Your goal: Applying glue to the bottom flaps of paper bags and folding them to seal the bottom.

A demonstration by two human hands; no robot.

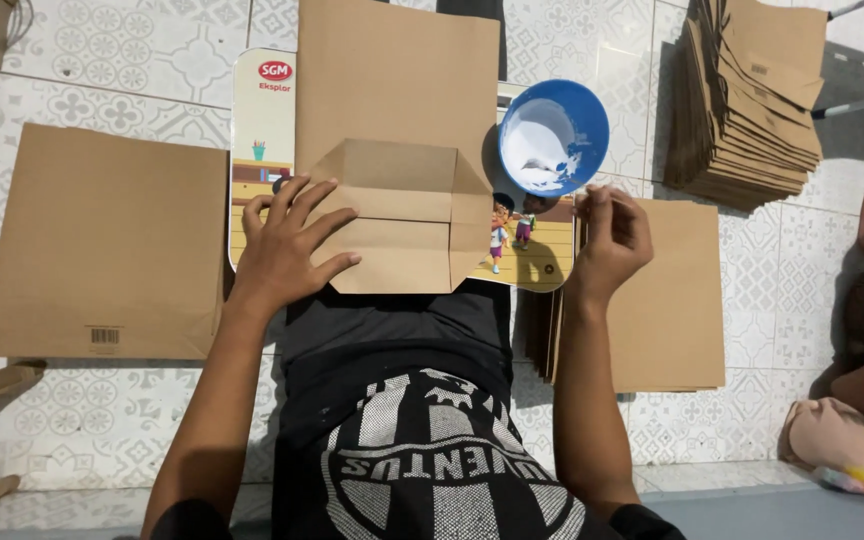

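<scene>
Patterned tile floor (132,50). Brown paper bag (397,150) lies on a printed board (262,120), folded bottom toward the person. Left hand (287,245) flat, fingers (317,195) spread on the fold's left edge, gripping nothing. Right hand (610,240) fingers pinched together, apart from the bag, just below the blue bowl (555,137).

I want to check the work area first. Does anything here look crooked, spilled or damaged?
Nothing stands out. The brown paper bag lies straight under the left hand, the blue bowl sits upright with no spill, and the stack of bags is only slightly fanned.
</scene>
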